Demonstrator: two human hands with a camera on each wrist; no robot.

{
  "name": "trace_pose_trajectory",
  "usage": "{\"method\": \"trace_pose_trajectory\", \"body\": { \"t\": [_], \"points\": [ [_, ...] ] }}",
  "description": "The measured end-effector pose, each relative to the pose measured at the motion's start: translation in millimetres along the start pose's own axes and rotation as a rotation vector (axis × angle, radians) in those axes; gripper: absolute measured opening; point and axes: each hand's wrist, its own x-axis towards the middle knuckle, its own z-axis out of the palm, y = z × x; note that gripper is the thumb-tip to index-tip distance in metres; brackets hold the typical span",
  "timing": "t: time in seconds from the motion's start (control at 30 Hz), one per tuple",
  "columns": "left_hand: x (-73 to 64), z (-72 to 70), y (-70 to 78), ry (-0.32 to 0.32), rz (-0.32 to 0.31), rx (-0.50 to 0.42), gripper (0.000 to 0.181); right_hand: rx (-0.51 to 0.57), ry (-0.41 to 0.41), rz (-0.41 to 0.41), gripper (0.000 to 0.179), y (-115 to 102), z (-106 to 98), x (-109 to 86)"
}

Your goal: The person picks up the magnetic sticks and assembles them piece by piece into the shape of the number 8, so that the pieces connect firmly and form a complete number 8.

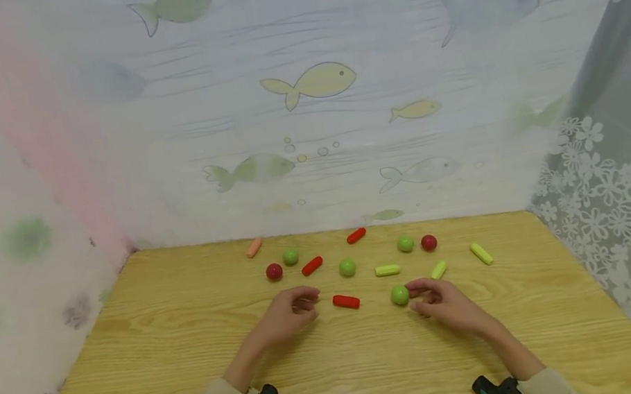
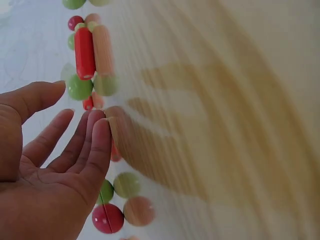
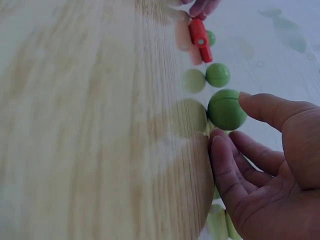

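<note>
The right hand (image 1: pixel 450 307) has its thumb and fingers apart beside the nearest green ball (image 1: pixel 399 295) on the wooden table (image 1: pixel 346 368); whether they touch it, I cannot tell. The left hand (image 1: pixel 283 317), thumb and fingers loosely parted, holds nothing near a red stick (image 1: pixel 346 302)

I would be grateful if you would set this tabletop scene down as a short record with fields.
Surface: wood-grain table
Balls: four green balls, two dark red balls
Sticks: three red sticks, three yellow-green sticks, one orange stick
Left hand: left hand holds nothing; one red stick lies just right of its fingertips
Right hand: right hand has thumb and fingertips at the nearest green ball; firm contact cannot be told
Backdrop: pale cloth with fish pictures
</note>
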Motion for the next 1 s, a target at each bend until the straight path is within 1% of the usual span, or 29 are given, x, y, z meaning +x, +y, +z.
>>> {"method": "trace_pose_trajectory", "body": {
  "t": [0.17,0.33,0.57,0.63,0.77,1.0],
  "points": [
    [6.6,11.0,4.3,0.025,-0.013,0.01,0.038,0.004,0.025,0.004,0.048,-0.9,3.5,3.4],
    [12.8,18.4,9.9,0.043,-0.042,0.028,0.038,-0.016,0.054,0.024,0.047,-2.4,7.3,8.2],
    [19.5,25.9,18.5,0.027,-0.053,0.065,0.04,-0.005,0.065,0.052,0.046,-3.5,11.5,12.6],
    [21.3,28.1,20.0,0.025,-0.056,0.092,0.039,-0.005,0.066,0.051,0.045,-3.5,11.8,13.0],
    [24.5,32.0,20.4,0.044,-0.051,0.142,0.034,-0.011,0.067,0.048,0.042,-7.3,12.9,13.3],
    [25.9,34.2,21.5,0.026,-0.073,0.129,0.023,-0.042,0.089,0.057,0.04,-5.0,15.0,14.3]
  ]
}}
